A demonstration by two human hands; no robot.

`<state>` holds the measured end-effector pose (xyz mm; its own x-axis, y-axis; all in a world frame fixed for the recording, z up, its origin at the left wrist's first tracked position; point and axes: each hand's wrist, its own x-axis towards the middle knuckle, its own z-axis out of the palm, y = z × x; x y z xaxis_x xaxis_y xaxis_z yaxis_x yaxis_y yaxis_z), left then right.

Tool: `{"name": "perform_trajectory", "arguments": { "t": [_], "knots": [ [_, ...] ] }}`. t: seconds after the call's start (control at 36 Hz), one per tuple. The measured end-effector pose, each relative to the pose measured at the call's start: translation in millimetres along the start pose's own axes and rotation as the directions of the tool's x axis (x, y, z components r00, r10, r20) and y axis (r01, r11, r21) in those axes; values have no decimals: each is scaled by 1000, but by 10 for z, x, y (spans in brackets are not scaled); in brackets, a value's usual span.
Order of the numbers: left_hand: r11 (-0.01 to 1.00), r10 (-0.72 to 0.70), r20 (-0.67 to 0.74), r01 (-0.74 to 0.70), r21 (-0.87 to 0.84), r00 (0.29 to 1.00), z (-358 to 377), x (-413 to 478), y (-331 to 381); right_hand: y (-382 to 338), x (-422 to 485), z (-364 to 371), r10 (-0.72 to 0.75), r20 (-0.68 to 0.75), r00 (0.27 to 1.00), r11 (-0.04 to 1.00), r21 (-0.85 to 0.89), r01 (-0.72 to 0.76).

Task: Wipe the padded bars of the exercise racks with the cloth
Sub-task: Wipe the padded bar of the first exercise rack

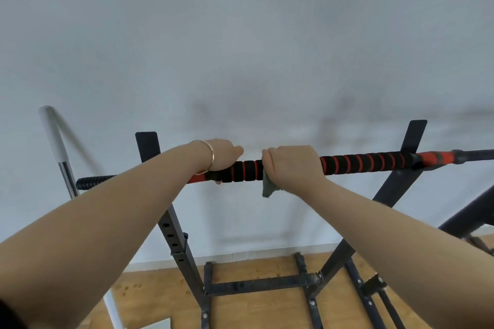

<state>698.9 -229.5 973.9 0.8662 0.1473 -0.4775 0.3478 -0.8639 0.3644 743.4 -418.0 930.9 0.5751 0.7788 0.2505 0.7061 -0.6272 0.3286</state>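
Bar (361, 162), padded, black with red bands: lies across the rack (177, 238) cradles, under both my palms. Cloth (269, 188): wrapped on the bar inside my right hand (291, 165), which is clamped round both; a corner hangs below. Left hand (220, 155): just beside the right, curled round the bar, steadying it. Method, as I judge it: squeeze evenly and slide along the padding to my right, twisting to reach the underside.
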Motion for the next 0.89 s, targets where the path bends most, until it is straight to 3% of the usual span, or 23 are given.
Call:
{"name": "perform_trajectory", "arguments": {
  "t": [0.06,0.08,0.17,0.19,0.25,0.31,0.36,0.42,0.44,0.53,0.64,0.69,0.75,0.81,0.89],
  "knots": [
    [997,3,157,9,-77,988,53,-3,-9,-37,-114,103,14,-120,993,999,-42,-19],
    [996,15,163,0,-89,986,71,-10,-17,-27,-115,147,37,-150,988,998,-47,-44],
    [999,50,-2,-50,8,999,131,-4,-41,-20,-25,131,11,-85,996,1000,-26,-14],
    [996,78,-41,-76,49,996,153,-25,-42,-7,22,73,2,-53,999,1000,-16,-2],
    [946,173,-119,-131,298,978,188,-51,-43,46,139,-12,17,17,1000,997,71,-19],
    [858,302,-275,-135,496,913,311,-55,-74,94,262,-137,56,247,967,959,255,-121],
    [838,309,-377,-62,542,873,415,-133,-90,126,368,-237,80,424,902,877,401,-267],
    [838,311,-413,-42,544,856,447,-111,-121,140,414,-201,66,455,888,850,440,-289],
    [853,305,-408,-56,519,860,419,-110,-113,136,393,-167,96,421,902,881,387,-274],
    [942,198,-327,-86,325,924,248,-22,-56,18,115,-4,92,15,996,994,56,-93],
    [983,78,-113,-57,177,991,157,-17,31,-69,-121,239,76,-295,953,997,44,-66],
    [993,57,-75,-49,104,996,194,-46,24,-70,-102,225,80,-278,957,997,14,-79],
    [946,122,-134,-74,315,983,232,-44,1,-39,-51,174,53,-204,978,997,-46,-63],
    [809,258,-205,-95,580,944,293,-49,-33,-3,21,93,9,-82,997,999,-48,-13],
    [694,384,-304,-55,718,872,427,-89,-78,75,206,-36,13,134,991,1000,15,-15]
  ]
}}
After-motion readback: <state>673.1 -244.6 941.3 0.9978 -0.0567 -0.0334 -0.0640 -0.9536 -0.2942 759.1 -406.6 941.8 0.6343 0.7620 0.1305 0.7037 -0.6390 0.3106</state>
